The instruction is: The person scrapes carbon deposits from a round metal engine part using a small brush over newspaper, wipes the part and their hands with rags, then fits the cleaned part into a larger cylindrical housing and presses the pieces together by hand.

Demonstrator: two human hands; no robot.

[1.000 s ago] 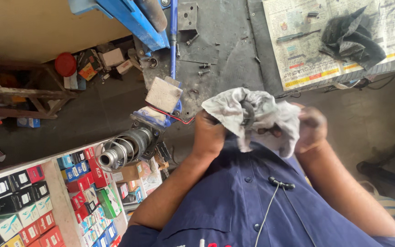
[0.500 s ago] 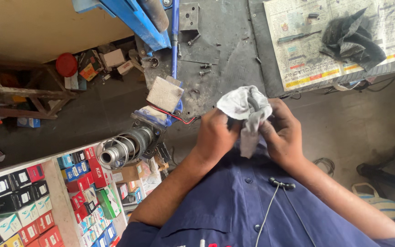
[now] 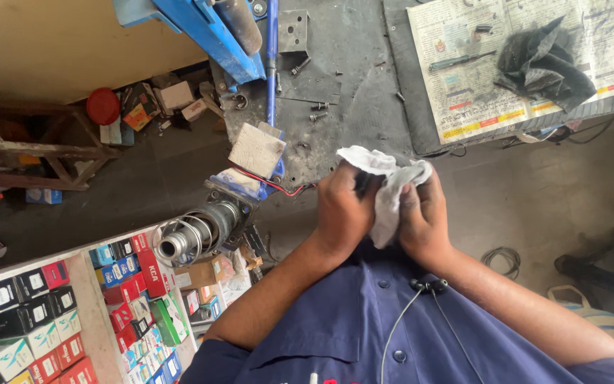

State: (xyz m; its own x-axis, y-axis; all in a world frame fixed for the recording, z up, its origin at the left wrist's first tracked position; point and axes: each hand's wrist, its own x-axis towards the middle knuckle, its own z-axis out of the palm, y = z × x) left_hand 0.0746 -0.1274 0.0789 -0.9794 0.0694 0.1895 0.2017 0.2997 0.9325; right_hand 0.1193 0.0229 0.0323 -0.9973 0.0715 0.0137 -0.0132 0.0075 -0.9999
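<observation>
A white cloth (image 3: 386,186) is bunched up between my two hands, in front of my chest. My left hand (image 3: 342,213) closes around its left side, fingers curled over the fabric. My right hand (image 3: 425,222) presses against the cloth from the right, thumb on top. Both hands look dark with grime. Whether anything is wrapped inside the cloth is hidden. My blue shirt (image 3: 364,334), with a thin cable clipped to it, fills the bottom of the view.
A dark metal workbench (image 3: 349,78) with loose bolts lies just beyond my hands. A blue tool (image 3: 207,28) stands at its far end. A newspaper (image 3: 463,64) holds a dark rag (image 3: 541,60) and a screwdriver. A shiny cylindrical part (image 3: 193,235), shelves of small boxes (image 3: 44,313) and a wooden stool (image 3: 23,153) are on the left.
The cloth was spread wide over my hands a second ago. My hands have come together and crumpled it into a tight bunch between them.
</observation>
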